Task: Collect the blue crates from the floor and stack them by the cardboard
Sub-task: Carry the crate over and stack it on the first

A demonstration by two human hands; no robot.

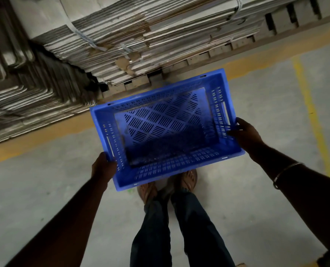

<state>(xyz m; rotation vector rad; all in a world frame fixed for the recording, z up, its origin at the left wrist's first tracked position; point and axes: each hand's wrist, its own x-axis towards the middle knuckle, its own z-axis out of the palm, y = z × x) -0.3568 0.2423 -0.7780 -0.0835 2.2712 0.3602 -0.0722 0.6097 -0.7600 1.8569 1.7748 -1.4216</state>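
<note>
Left hand (103,166) and right hand (244,132) each clamp an end of the perforated blue plastic crate (166,128); keep it level, lower squarely beside the flattened cardboard stack (121,35) ahead of both hands.

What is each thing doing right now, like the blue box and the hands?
Blue crate: empty, open side up, held off the floor.
Left hand: grips the crate's left end.
Right hand: grips the crate's right end.
Cardboard stack: flat sheets piled high, bound with straps.
Bangle: worn on the right wrist.
</note>
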